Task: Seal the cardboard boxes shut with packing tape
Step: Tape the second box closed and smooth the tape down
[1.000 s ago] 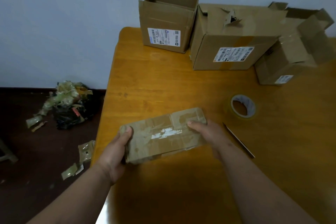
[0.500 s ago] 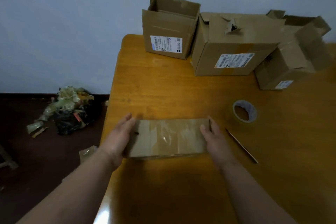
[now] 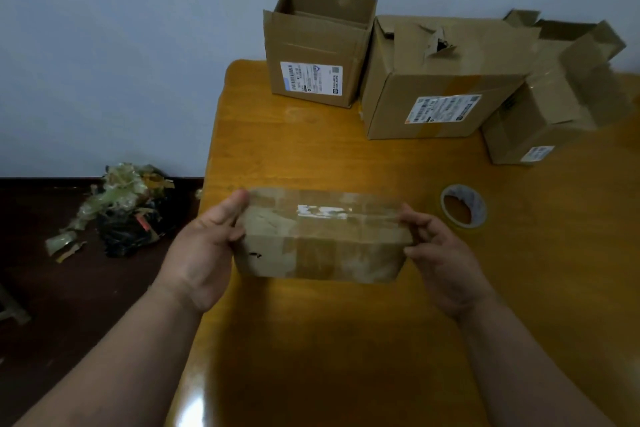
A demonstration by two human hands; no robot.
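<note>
I see one small flat brown cardboard box (image 3: 322,236), wrapped in clear glossy tape, held between my two hands above the near part of the orange-brown wooden table (image 3: 346,156). My left hand (image 3: 204,250) grips its left end, thumb lying on the top edge and fingers curled behind. My right hand (image 3: 440,253) grips the right end, fingertips pinching the upper corner. The hands are apart, with the whole length of the box between them. It is closed, so I cannot tell what is inside.

Just beyond my right hand lies one roll of clear packing tape (image 3: 464,205), flat on the table, apart from the box.

Farther out, past both hands, I count three larger brown cardboard boxes along the wall. The open-topped box with a white label (image 3: 317,55) stands beyond my left hand, flaps up; I can see only its bare inner walls. The wide box with a torn top (image 3: 440,80) sits touching it, flaps down, contents hidden. The third box with loose taped flaps (image 3: 557,107) stands beyond my right hand, partly open; I cannot tell what it holds.

Left of my left hand, down on the dark floor, lies one heap of crumpled used tape and dark scraps (image 3: 124,208).
</note>
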